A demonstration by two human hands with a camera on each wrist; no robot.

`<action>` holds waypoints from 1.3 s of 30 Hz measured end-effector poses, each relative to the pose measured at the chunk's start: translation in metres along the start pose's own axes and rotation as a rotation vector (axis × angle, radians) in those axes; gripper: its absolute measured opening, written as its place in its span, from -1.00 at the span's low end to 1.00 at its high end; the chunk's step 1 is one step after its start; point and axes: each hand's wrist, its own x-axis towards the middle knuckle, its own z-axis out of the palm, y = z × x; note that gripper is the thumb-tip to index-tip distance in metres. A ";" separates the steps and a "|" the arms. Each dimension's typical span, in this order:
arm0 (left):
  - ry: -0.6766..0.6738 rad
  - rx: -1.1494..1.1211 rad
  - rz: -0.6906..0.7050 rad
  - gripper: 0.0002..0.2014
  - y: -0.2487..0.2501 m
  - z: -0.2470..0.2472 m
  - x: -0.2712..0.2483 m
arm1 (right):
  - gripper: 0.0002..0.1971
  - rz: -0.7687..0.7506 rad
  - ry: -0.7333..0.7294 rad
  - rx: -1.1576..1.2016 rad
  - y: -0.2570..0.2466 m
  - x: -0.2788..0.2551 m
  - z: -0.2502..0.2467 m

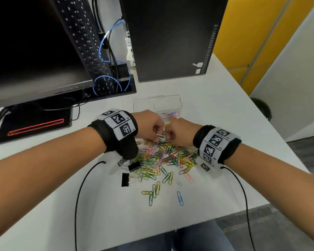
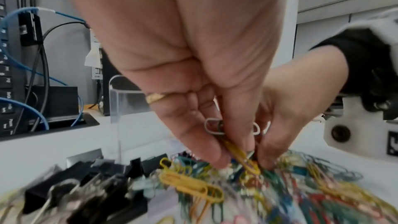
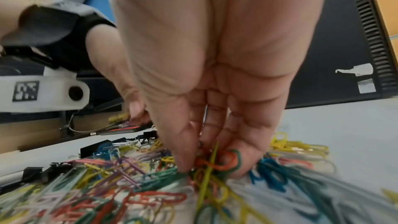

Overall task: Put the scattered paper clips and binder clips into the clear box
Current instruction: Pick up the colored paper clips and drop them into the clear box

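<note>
Head view, hands: left hand (image 1: 150, 124) and right hand (image 1: 179, 132) meet knuckle to knuckle over the far edge of the paper clips (image 1: 163, 160), both with fingers curled down into the heap.
Head view, clear box (image 1: 172, 104): open on the table (image 1: 216, 124) just beyond the hands, some clips already inside.
Head view, strays: binder clips (image 1: 132, 167) at the heap's left edge; loose clips nearer the table's front edge.
Left wrist view, grip: fingertips (image 2: 217, 157) pinch a small bunch, a yellow clip (image 2: 243, 157) hanging half out.
Left wrist view, risk: dangling clips likely to hook neighbours and drag a chain, which could shed on the way to the box.
Right wrist view, grip: fingers (image 3: 183, 156) pinch a tangle of orange, green and yellow clips.
Right wrist view, risk: loose tangle may slip and scatter; crowded hands could knock the light box or sweep strays off the table.
</note>
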 end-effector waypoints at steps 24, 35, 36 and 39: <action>0.552 -0.255 -0.122 -0.77 -0.019 -0.016 0.031 | -0.91 0.058 0.328 0.329 0.026 -0.007 -0.031; 0.523 0.122 -0.123 -0.74 -0.031 0.008 0.006 | -0.93 -0.008 0.727 0.224 0.002 0.023 -0.052; 0.531 0.110 -0.134 -0.74 -0.033 0.011 0.006 | -0.93 0.010 0.706 0.183 0.000 0.028 -0.050; 0.562 0.060 -0.138 -0.74 -0.037 0.015 0.004 | -0.88 0.057 0.622 0.067 -0.005 0.035 -0.043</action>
